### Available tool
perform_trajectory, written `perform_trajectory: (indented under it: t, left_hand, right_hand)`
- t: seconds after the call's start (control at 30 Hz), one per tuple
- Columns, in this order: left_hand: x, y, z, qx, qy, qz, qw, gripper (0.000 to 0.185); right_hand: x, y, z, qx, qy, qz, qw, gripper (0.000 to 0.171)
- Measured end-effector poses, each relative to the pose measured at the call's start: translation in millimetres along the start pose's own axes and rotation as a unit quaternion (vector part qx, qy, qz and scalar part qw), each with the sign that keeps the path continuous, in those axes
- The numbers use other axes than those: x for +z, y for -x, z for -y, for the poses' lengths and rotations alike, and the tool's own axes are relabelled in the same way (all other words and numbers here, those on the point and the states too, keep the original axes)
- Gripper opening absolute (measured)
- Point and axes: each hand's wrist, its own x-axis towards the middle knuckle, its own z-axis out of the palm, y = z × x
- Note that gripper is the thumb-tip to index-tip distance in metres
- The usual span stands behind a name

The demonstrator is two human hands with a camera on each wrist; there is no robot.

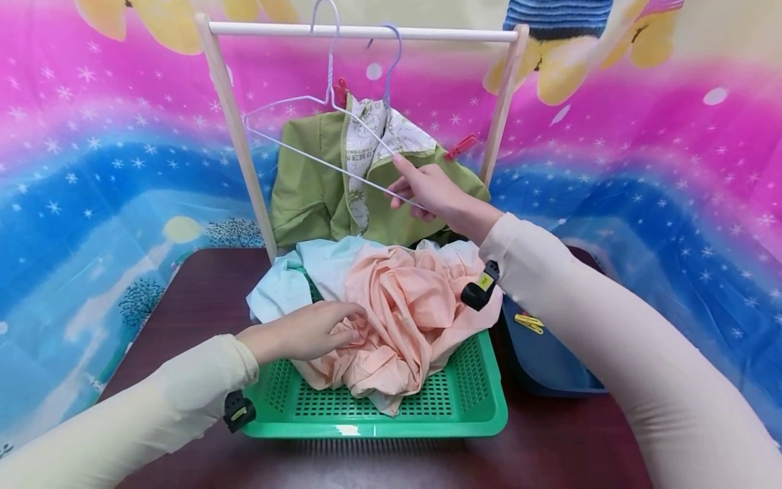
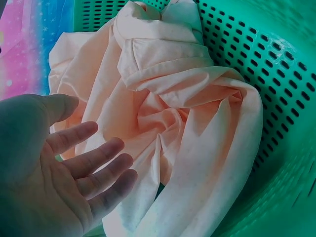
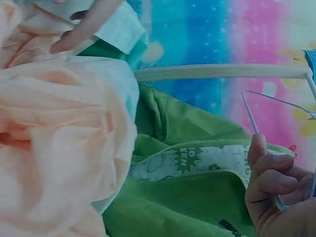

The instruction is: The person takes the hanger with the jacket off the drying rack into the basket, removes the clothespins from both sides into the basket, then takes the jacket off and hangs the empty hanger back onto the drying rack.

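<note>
My right hand grips the lower right part of a white wire clothes hanger, whose hook is up at the rack's top bar. In the right wrist view its curled fingers hold the hanger wire. My left hand is over crumpled peach fabric, fingers spread and slightly bent in the left wrist view, with none of it gripped. Light blue fabric lies behind the peach piece; both pile up in a green perforated basket. Behind the white hanger is a green zip jacket on a lavender hanger.
A wooden clothes rack stands at the back of the dark table. Red clothespins are at the jacket's shoulders. Right of the basket sits a dark blue bin with yellow clothespins, partly hidden by my right arm.
</note>
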Motion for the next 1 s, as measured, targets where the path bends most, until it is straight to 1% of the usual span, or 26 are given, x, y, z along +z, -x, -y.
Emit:
perform_trajectory:
  t: [0.17, 0.27, 0.53, 0.8, 1.0]
  left_hand:
    - [0.1, -2.0, -0.7, -0.002, 0.01, 0.014, 0.9998, 0.037]
    - [0.1, -2.0, -0.8, -0.004, 0.012, 0.016, 0.9998, 0.037]
    - [1.9, -2.1, 0.2, 0.006, 0.009, 0.013, 0.9999, 0.034]
    - [2.8, -2.8, -0.2, 0.004, 0.009, 0.015, 0.9998, 0.032]
    - [2.5, -2.3, -1.5, 0.009, 0.008, 0.013, 0.9998, 0.032]
  right_hand:
    - [1.0, -8.9, 11.0, 0.007, -0.014, -0.014, 1.0, 0.07]
    - [2.9, -12.8, 17.9, 0.006, -0.011, -0.017, 1.0, 0.071]
    - [11.7, -23.5, 32.6, 0.017, -0.006, 0.001, 1.0, 0.069]
    - [20.7, -29.5, 41.4, 0.028, 0.017, 0.011, 0.999, 0.074]
    - [24.2, -32.8, 39.4, 0.025, 0.066, 0.032, 0.997, 0.074]
